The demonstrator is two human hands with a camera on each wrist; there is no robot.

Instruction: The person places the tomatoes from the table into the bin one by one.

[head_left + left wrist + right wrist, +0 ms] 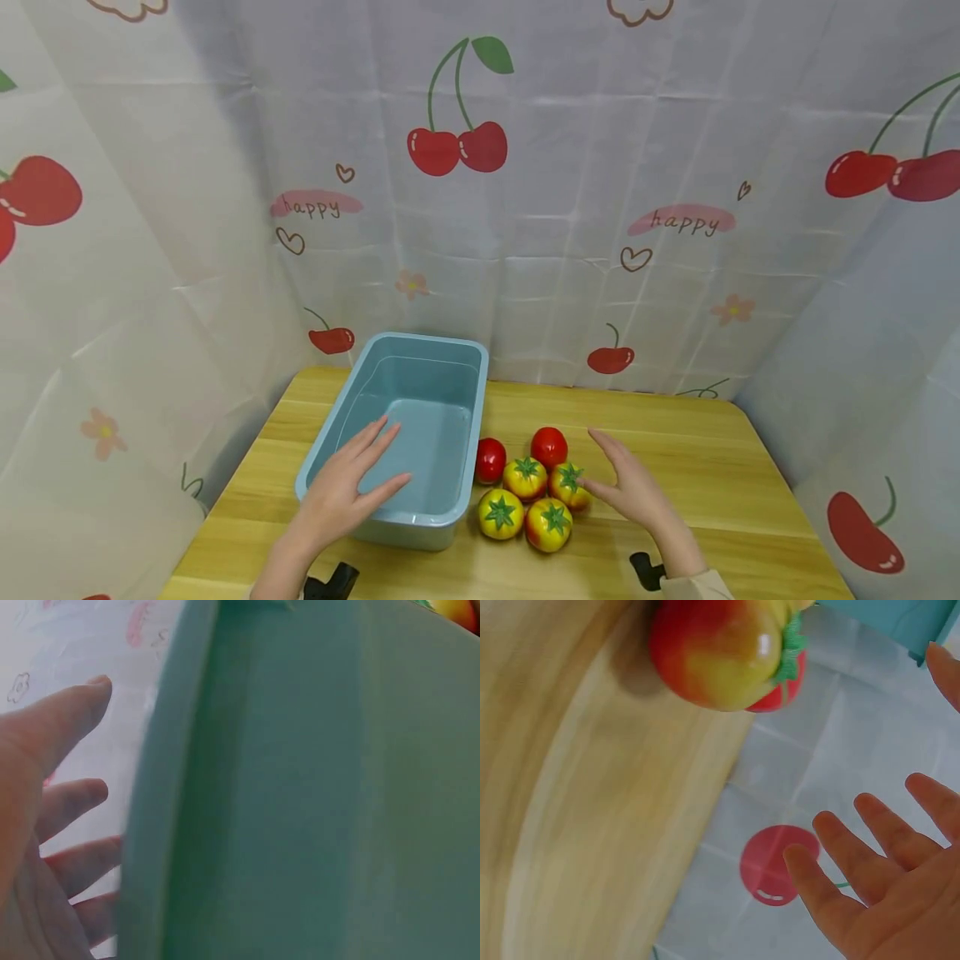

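Observation:
A light blue plastic bin (405,533) stands left of the middle of the table, with nothing inside it. My left hand (337,492), fingers spread and holding nothing, overlaps the bin's near left side in the head view. The left wrist view shows its fingers beside the bin wall (292,795). Just right of the bin is a cluster of several yellow-and-red fruits with green star-shaped tops, such as the front one (549,525), and two plain red fruits, one (491,461) beside the bin. My right hand (636,493) hovers to their right, fingers extended, thumb near the rightmost yellow fruit (568,486).
The wooden table (690,450) extends to the right of the right hand. A white curtain (540,275) with cherry prints encloses the back and both sides. Black straps (647,572) sit at both wrists.

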